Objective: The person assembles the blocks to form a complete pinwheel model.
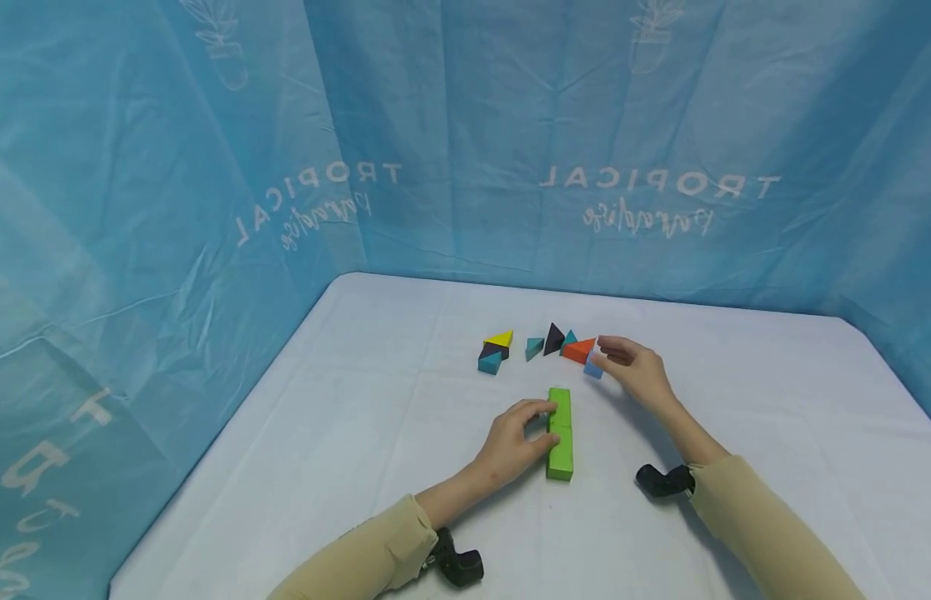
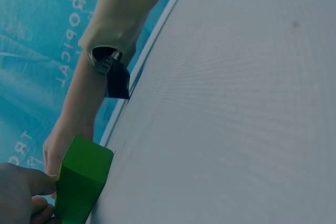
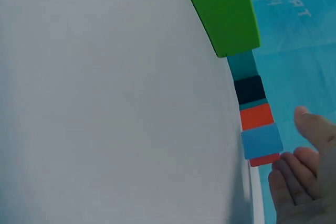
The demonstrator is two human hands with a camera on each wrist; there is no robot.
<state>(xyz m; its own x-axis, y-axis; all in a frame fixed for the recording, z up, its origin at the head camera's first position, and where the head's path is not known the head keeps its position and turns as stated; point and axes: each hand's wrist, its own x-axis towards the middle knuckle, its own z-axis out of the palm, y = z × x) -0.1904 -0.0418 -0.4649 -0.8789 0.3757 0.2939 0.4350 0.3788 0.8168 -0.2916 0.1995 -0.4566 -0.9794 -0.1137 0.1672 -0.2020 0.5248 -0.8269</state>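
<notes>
Two bright green blocks lie end to end on the white table, a nearer one (image 1: 560, 460) and a farther one (image 1: 563, 402). My left hand (image 1: 506, 447) touches their left side, with thumb and fingers spread along it. In the left wrist view, the thumb meets the side of a green block (image 2: 86, 169). Farther back, my right hand (image 1: 641, 377) is beside a light blue block (image 1: 594, 367), its thumb and fingers apart. The blue block stands against an orange triangular block (image 1: 578, 351). In the right wrist view, the fingertips come close to the blue block (image 3: 261, 141); contact is unclear.
Left of the orange block stand a black triangular block (image 1: 553, 339) and a teal one (image 1: 534, 347). A separate cluster holds yellow (image 1: 500, 338), black (image 1: 496, 351) and teal (image 1: 490, 363) pieces. A blue printed curtain (image 1: 473, 225) borders the table (image 1: 405, 333).
</notes>
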